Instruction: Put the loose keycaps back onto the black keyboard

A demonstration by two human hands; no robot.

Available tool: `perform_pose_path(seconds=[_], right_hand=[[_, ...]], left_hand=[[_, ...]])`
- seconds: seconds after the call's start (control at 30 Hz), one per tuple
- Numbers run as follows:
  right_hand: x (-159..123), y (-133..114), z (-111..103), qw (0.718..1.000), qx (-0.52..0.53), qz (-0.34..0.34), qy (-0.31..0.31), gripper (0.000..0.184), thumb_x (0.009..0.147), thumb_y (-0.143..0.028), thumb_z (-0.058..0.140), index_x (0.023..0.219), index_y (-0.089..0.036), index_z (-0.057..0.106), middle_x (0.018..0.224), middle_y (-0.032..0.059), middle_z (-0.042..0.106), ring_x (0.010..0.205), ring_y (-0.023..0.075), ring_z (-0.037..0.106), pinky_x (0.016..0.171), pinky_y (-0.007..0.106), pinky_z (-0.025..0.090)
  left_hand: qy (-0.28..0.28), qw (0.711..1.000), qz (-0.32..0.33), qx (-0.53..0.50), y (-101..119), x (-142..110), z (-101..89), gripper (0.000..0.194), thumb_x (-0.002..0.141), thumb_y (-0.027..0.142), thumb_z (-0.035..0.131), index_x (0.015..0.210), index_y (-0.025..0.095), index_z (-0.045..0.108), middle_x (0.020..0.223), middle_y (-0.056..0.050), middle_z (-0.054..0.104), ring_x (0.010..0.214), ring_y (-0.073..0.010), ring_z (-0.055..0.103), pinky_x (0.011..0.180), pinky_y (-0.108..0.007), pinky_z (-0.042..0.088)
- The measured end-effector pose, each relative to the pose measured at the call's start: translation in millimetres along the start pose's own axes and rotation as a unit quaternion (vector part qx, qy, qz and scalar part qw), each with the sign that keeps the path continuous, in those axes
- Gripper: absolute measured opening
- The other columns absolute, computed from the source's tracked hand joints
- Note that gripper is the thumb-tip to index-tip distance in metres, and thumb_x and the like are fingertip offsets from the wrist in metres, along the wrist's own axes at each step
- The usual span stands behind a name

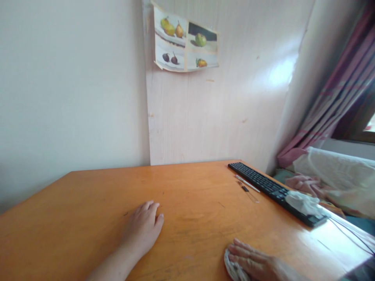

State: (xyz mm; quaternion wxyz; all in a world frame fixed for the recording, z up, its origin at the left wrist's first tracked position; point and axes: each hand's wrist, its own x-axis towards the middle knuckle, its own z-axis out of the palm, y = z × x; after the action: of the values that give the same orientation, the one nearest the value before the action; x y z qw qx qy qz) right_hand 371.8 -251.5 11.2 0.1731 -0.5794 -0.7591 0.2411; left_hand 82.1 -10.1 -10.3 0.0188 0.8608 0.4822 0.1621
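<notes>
My left hand (pixel 145 225) rests palm down on the orange-brown wooden table (pixel 187 195), its fingers loosely bent and the thumb apart. Nothing shows in it. At the lower right, my right hand (pixel 253 260) presses a crumpled pale cloth (pixel 233 269) against the tabletop. Its fingers lie over the cloth, whose edge bulges out on the left side of the hand. Part of the cloth is hidden beneath the palm.
A black keyboard (pixel 263 185) lies along the right edge, with a crumpled white cloth or tissue (pixel 303 202) on its near end. Beside it are a white pen-like stick (pixel 247 183) and a thin item with a black middle (pixel 245 189). A cable (pixel 348 233) trails right. Fruit pictures (pixel 186 43) hang on the wall.
</notes>
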Motion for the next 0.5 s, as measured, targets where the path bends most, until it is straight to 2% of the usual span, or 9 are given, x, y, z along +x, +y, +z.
perform_pose_path(seconds=[0.1,0.2,0.37,0.5], right_hand=[[41,11,-16,0.998,-0.031,0.000,0.045,0.046,0.098,-0.033,0.037,0.142,-0.027,0.049,0.146,0.0038,0.045,0.136,0.0231,0.037,0.116,0.041,0.029],[99,42,-31,0.994,-0.063,-0.009,0.087,0.047,0.098,-0.033,0.033,0.139,-0.021,0.052,0.145,0.0072,0.047,0.136,0.0230,0.039,0.116,0.043,0.027],[201,101,-58,0.983,-0.151,0.038,0.101,0.042,0.096,-0.029,0.038,0.128,-0.014,0.060,0.138,0.0137,0.055,0.129,0.0262,0.048,0.110,0.041,0.036],[272,131,-82,0.974,-0.176,0.097,0.106,0.035,0.097,-0.030,0.039,0.117,-0.016,0.064,0.128,0.0140,0.062,0.120,0.0279,0.056,0.102,0.039,0.042]], left_hand=[[-0.008,1.000,-0.005,0.001,1,0,0.1,0.051,0.089,0.039,0.034,0.125,0.013,0.060,0.138,-0.015,0.054,0.128,-0.0258,0.049,0.110,-0.040,0.033],[-0.015,1.000,-0.011,-0.008,-1,-1,2.1,0.053,0.089,0.040,0.034,0.127,0.013,0.059,0.139,-0.014,0.053,0.130,-0.0263,0.048,0.111,-0.042,0.032],[-0.012,0.999,-0.030,-0.028,-9,0,10.0,0.053,0.087,0.044,0.037,0.127,0.017,0.061,0.140,-0.012,0.053,0.131,-0.0261,0.047,0.112,-0.044,0.033],[-0.012,0.999,-0.038,-0.037,-15,2,15.0,0.049,0.084,0.043,0.042,0.122,0.020,0.064,0.137,-0.010,0.056,0.127,-0.0271,0.051,0.109,-0.046,0.036]])
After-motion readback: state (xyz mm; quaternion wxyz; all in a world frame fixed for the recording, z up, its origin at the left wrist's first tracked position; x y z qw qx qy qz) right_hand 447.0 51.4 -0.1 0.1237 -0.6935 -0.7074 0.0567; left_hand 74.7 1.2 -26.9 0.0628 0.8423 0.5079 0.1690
